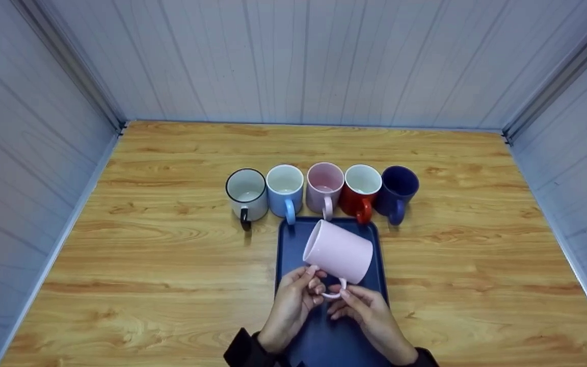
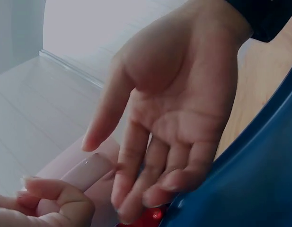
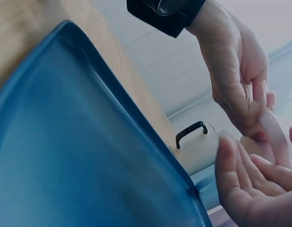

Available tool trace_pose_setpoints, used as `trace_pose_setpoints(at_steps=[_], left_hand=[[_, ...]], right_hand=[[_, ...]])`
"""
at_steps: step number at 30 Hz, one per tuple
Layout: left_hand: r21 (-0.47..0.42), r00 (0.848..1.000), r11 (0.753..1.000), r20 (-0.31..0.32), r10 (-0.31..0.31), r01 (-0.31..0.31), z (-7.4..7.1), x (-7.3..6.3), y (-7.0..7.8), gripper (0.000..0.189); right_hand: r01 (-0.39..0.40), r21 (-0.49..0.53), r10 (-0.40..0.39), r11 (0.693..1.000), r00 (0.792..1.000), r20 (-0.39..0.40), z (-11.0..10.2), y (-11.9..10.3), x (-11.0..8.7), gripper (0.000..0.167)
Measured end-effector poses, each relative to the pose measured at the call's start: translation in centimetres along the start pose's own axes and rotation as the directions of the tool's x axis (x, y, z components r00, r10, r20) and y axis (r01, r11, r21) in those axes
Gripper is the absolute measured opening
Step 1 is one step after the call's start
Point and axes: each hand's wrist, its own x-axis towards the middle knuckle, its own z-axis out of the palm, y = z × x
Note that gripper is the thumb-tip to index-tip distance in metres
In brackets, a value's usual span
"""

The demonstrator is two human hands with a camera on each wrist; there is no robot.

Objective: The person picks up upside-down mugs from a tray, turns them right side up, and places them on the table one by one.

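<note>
A pink mug (image 1: pixel 339 252) is held tilted over a dark blue tray (image 1: pixel 293 346), its mouth toward the left and its handle (image 1: pixel 333 295) toward the person. My left hand (image 1: pixel 293 300) pinches the handle near the rim end, thumb on top. My right hand (image 1: pixel 367 311) pinches the handle near the mug's base with thumb and forefinger. In the left wrist view, the left palm (image 2: pixel 179 90) faces the camera, its other fingers loosely extended. The right wrist view shows the pale handle (image 3: pixel 277 137) between both hands.
Behind the tray stands a row of upright mugs: a white one (image 1: pixel 255 208) with a black rim, a light blue one (image 1: pixel 284 202), another pink one (image 1: pixel 317 198), a red one (image 1: pixel 353 201) and a dark blue one (image 1: pixel 387 203). Pale panel walls (image 1: pixel 303 61) enclose the wooden table (image 1: pixel 161 229).
</note>
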Motion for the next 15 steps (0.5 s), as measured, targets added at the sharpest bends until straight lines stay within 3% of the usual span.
trace_pose_setpoints(at_steps=[8, 15], left_hand=[[-0.050, 1.000, 0.999, 0.014, 0.010, -0.009, 0.2, 0.0, -0.9, 0.018], [-0.052, 1.000, 0.999, 0.012, 0.015, -0.014, 0.5, 0.0, -1.6, 0.019]], right_hand=[[0.123, 0.055, -0.120, 0.991, 0.991, -0.055, -0.7, 1.5, 0.2, 0.026], [0.107, -0.019, -0.108, 0.994, 0.965, -0.239, 0.4, 1.0, 0.2, 0.029]])
